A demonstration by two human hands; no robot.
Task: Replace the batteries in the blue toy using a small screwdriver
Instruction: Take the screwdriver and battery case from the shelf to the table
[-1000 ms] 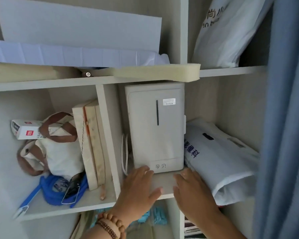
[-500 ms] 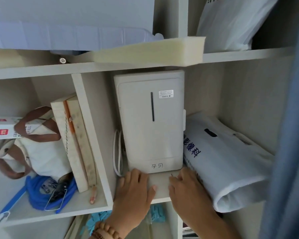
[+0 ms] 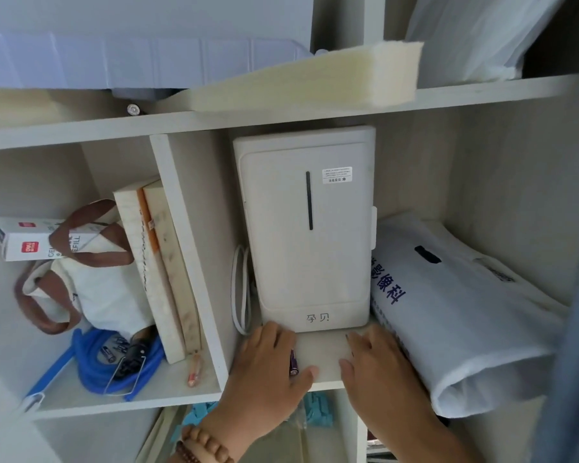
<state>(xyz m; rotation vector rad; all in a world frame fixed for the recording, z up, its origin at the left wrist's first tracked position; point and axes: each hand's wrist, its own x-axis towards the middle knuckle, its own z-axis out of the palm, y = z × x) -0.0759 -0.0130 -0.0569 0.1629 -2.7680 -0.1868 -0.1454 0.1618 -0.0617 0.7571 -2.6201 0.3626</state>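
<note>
**Here, Both Hands Laid on the Shelf Board**

Now the left hand (image 3: 268, 362) is seen palm down on the shelf board (image 3: 325, 349), its fingers stretched forward and its thumb spread to the right. A purple battery (image 3: 293, 362) is shown along the inner edge of the forefinger, in the gap towards the thumb. Whether it is pinched or merely lying against the hand cannot be told. A bead bracelet (image 3: 204, 442) is worn on that wrist.

The right hand (image 3: 376, 369) is laid flat on the same board, just beside the left. Its fingers are relaxed and nothing is held in it. Its outer edge is set against a white printed bag (image 3: 448, 312), which is slumped on its side in the right part of the compartment.

Directly behind both hands a white appliance (image 3: 308, 228) is stood upright, with the fingertips of the left hand close to its lower edge. A looped white cable (image 3: 239, 289) is tucked between the appliance and the divider on its left.

In the neighbouring compartment, further left, a canvas bag (image 3: 97, 289) with brown straps is placed beside two flat boards (image 3: 161, 262) leaned against the divider. A coiled blue tube (image 3: 87, 365) is laid in front of the bag, and a small white box (image 3: 24, 238) is lodged behind it.

On the shelf above, a foam block (image 3: 315, 81) is left jutting over the edge — tilted slightly. A blue curtain (image 3: 575, 362) is hung along the right border.
</note>
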